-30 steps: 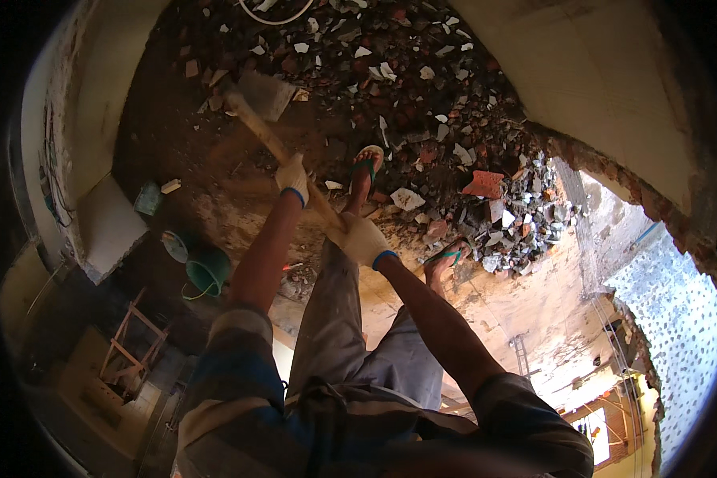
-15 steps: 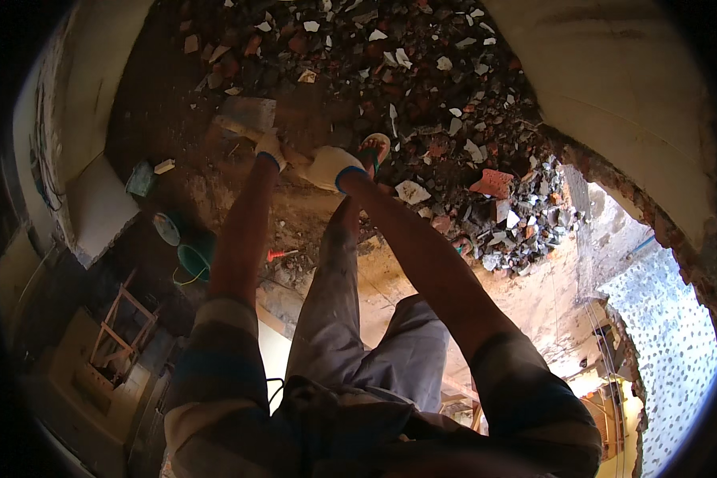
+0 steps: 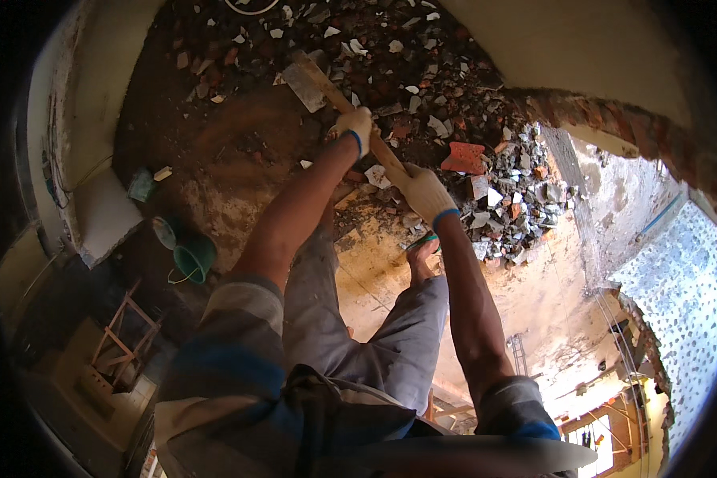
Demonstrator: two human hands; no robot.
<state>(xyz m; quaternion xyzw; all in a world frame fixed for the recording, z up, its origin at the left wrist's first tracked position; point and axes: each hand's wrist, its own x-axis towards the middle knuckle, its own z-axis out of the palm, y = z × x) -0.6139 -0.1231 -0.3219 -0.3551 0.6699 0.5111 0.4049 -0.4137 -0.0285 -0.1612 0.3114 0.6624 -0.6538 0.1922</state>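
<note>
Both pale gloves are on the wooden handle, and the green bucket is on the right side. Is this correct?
The side is wrong: the head view shows the green bucket on the left side. The left glove and the right glove are indeed both on the wooden handle.

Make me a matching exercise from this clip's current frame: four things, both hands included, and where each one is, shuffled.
1. left hand
2. right hand
3. green bucket
4. reddish slab

A. among the broken rubble
B. gripping the wooden shaft, nearer the flat blade
C. on the person's left, apart from both hands
D. gripping the shaft, farther from the blade

Pairs: 1-B, 2-D, 3-C, 4-A
</note>
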